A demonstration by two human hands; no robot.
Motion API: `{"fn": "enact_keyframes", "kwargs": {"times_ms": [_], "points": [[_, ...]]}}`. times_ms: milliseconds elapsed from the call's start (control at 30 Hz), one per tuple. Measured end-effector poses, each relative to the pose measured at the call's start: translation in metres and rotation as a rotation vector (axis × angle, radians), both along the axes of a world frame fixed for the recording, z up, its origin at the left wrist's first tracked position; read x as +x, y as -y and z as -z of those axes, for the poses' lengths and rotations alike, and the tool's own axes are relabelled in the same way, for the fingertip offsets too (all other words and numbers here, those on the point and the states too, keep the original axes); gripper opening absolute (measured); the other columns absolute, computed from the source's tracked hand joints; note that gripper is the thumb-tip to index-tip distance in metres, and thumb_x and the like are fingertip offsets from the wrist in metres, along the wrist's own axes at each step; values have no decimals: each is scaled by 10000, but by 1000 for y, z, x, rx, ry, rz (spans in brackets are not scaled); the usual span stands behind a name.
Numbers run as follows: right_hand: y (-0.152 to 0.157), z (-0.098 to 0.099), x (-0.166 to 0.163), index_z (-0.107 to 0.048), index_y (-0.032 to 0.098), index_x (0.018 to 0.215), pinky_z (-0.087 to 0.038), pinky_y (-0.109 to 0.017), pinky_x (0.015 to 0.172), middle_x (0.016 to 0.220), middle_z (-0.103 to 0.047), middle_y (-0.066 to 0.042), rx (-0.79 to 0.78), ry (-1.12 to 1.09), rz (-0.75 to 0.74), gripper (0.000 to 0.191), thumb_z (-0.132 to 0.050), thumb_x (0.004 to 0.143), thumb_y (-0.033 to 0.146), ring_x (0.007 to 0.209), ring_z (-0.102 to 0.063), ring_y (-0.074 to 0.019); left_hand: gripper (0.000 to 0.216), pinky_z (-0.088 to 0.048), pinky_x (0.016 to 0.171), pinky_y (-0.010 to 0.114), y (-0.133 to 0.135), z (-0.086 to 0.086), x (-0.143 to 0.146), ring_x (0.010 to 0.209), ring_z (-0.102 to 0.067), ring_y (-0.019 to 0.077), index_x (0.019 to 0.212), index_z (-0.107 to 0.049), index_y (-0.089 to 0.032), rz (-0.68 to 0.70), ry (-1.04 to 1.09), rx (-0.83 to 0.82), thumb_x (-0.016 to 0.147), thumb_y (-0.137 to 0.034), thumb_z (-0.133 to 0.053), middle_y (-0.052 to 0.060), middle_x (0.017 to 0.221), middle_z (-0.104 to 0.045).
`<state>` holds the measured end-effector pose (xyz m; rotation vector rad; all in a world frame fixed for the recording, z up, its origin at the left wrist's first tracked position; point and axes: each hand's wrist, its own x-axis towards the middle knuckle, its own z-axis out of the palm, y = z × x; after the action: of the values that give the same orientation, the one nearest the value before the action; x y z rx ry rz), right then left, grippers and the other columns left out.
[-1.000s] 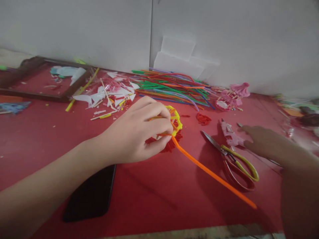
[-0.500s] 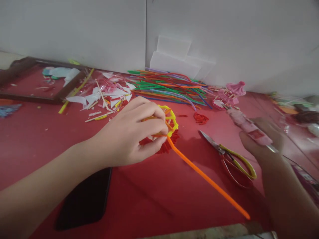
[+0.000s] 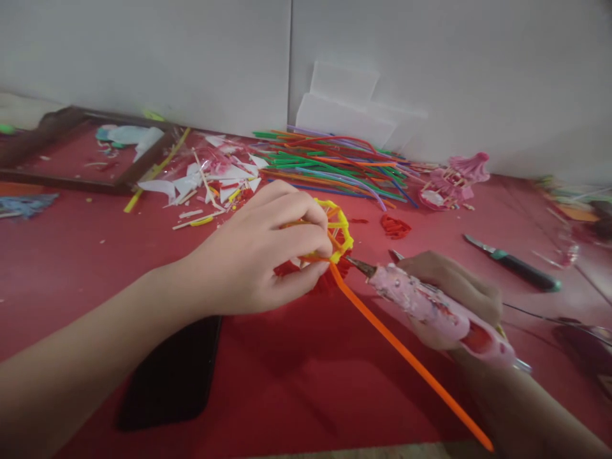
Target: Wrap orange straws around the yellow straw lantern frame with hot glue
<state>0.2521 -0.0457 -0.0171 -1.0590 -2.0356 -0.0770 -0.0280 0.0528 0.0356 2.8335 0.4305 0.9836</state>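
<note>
My left hand (image 3: 268, 248) is closed on a small craft piece (image 3: 337, 236) made of yellow and orange strips over red fringe, holding it down on the red table (image 3: 76, 255). A long orange stick (image 3: 406, 357) runs from the piece toward the lower right. My right hand (image 3: 454, 299) grips a pink glue gun (image 3: 430, 306), whose nozzle tip touches the craft piece just right of my left fingers.
A pile of colored sticks (image 3: 335, 166) lies at the back by the white wall. Paper scraps (image 3: 210, 182) and a wooden frame (image 3: 71, 153) sit at left. A black phone (image 3: 172, 376) lies under my left forearm. A green-handled knife (image 3: 516, 268) and pink paper umbrellas (image 3: 454, 178) lie at right.
My right hand picked the pink glue gun up from beside the scissors and brought it left, its nozzle now at the craft piece. My left hand kept its hold.
</note>
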Motion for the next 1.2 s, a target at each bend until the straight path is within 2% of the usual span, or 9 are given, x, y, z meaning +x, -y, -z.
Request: {"fn": "enact_keyframes", "kwargs": {"times_ms": [133, 533, 700, 833, 1200], "points": [[3, 1, 3, -644, 189, 1031, -540, -335, 691, 888, -688, -53, -91, 13, -36, 181, -587, 860, 180, 773, -658, -180, 52, -442, 887, 407, 0, 0, -1, 881, -577, 196, 874, -622, -208, 8, 2, 8, 914, -184, -599, 63, 949, -638], [2, -8, -2, -619, 174, 998, -519, -314, 694, 867, -650, -58, -105, 36, -64, 93, -570, 920, 182, 771, -631, -162, 67, -446, 878, 409, 1, 0, 0, 880, -572, 197, 878, -617, -212, 8, 3, 0, 927, -191, -577, 64, 957, -633], [5, -7, -2, -614, 177, 1013, -523, -332, 701, 882, -651, -66, -91, 31, -74, 129, -538, 961, 268, 783, -635, -178, 78, -445, 884, 406, 1, 0, 0, 886, -577, 198, 868, -606, -228, 2, 6, -4, 930, -200, -567, 55, 956, -628], [6, -8, -3, -609, 189, 1003, -531, -324, 727, 884, -655, -53, -97, 53, -27, 108, -600, 900, 161, 795, -644, -177, 79, -446, 889, 398, 1, 0, 0, 903, -579, 195, 865, -604, -217, 7, 7, 3, 932, -191, -570, 57, 953, -632], [5, -6, -2, -606, 192, 1004, -524, -328, 694, 871, -645, -46, -52, 41, -57, 122, -561, 891, 182, 768, -631, -176, 83, -439, 916, 395, 2, -1, -1, 932, -597, 199, 866, -595, -239, 2, 1, -22, 934, -204, -560, 42, 966, -634]]}}
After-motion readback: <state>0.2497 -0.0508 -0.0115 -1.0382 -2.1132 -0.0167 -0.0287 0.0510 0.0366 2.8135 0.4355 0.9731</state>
